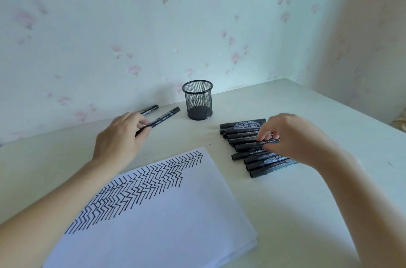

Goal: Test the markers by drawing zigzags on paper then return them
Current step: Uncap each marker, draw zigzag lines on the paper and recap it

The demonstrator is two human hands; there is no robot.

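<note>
A: Which step is in hand, do you think?

B: A changeover, I'd say. The left hand (118,140) has its grip clamped on a black capped marker pen (163,116), fingers pinching the near end while the far end lies on the pale desk (307,201), pointing toward the black wire-mesh pen cup (198,100). A second black marker (151,109) lies just beyond it, beside the wall.

A: And the other hand?

B: The right hand (290,138) is over the row of black markers (243,138) lying side by side to the right of the cup. Its fingertips are curled down onto one pen in the middle of the row; the grip looks closed on that pen, though whether it is lifted I cannot tell.

A: How far along is the testing?

B: The white sheet of paper (164,223), topmost of a small stack, carries a band of black zigzag lines (136,188) along its upper-left edge, so many strokes are done. The cup looks empty, so I judge the returning has hardly begun.

A: What does the next move call for?

B: Probably releasing the left marker beside its neighbour, then drawing the picked one clear of the row without rolling the others, uncapping it, and bringing it to the bare paper below the zigzags.
</note>
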